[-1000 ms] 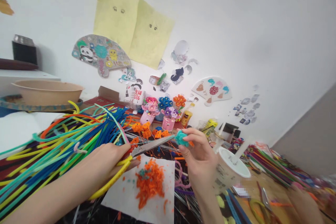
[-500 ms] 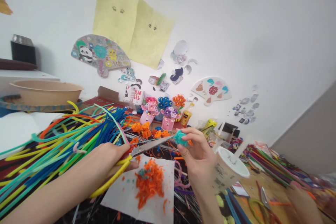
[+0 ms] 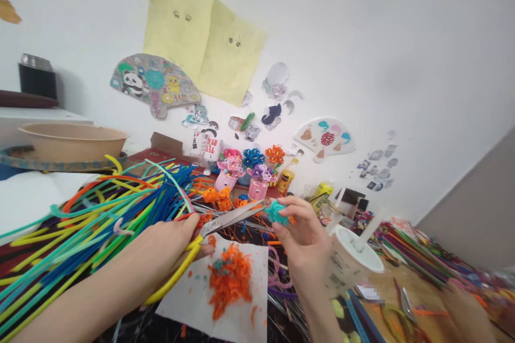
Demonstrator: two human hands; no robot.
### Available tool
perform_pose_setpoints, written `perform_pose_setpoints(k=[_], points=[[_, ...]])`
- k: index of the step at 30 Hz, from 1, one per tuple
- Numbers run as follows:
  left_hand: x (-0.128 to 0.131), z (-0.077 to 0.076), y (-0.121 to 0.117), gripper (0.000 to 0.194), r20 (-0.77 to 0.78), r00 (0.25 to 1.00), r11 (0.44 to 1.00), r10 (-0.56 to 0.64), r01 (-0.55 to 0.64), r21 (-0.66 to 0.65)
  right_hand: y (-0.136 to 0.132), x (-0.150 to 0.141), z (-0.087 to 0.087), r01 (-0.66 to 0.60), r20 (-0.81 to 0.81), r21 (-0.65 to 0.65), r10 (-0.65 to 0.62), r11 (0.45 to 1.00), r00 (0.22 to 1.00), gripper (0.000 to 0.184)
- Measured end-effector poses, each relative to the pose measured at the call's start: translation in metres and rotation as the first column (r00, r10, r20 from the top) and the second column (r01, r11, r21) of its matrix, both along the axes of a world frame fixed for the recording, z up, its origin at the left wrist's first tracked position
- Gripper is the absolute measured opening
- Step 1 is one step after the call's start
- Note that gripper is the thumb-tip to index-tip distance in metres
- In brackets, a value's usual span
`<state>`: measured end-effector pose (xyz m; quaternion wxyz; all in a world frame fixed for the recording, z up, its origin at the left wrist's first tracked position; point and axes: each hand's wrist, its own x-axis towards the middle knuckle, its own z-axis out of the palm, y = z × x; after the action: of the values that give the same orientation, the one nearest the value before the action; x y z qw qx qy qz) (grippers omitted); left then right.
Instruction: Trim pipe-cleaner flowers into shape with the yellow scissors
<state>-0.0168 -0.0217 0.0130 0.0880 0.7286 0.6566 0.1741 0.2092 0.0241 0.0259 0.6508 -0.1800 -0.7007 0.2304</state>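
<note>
My left hand [image 3: 171, 246] is closed round yellow-handled scissors [image 3: 231, 217], with the blades slightly apart and pointing right. Between the thumb and fingers of my right hand [image 3: 303, 233] is a small teal fuzzy pipe-cleaner piece [image 3: 277, 213], curled like a flower. The blade tips are right beside its left edge; whether they touch it I cannot tell. Below both hands lies a white paper sheet [image 3: 185, 303] with a pile of orange and teal fuzzy clippings [image 3: 231, 281]. Behind the scissors sit several orange fuzzy pieces [image 3: 224, 198].
Colourful pipe cleaners [image 3: 100, 225] spread at left, near a beige bowl [image 3: 74, 142]. Pots of fuzzy flowers [image 3: 257, 187] line the wall. To the right stand a lidded cup [image 3: 356, 257] and another pair of scissors [image 3: 407, 305]; a blurred hand [image 3: 466, 311] shows at the far right.
The scissor blades have tilted and opened a little, their tips drawn slightly left of the teal piece. My right hand has hardly moved.
</note>
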Motion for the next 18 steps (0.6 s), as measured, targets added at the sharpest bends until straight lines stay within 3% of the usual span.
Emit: perform_pose_setpoints(k=[6, 18], points=[[0.0033, -0.0019, -0.0016, 0.036, -0.137, 0.99, 0.999, -0.042, 0.042, 0.0, -0.0002, -0.0003, 0.0, -0.001, -0.002, 0.02, 0.001, 1.0, 1.0, 0.023], [0.0051, -0.004, -0.004, 0.036, -0.129, 0.99, 0.999, -0.054, 0.054, -0.007, 0.0002, -0.0007, 0.0004, 0.025, -0.002, 0.031, -0.025, 0.999, 1.0, 0.021]])
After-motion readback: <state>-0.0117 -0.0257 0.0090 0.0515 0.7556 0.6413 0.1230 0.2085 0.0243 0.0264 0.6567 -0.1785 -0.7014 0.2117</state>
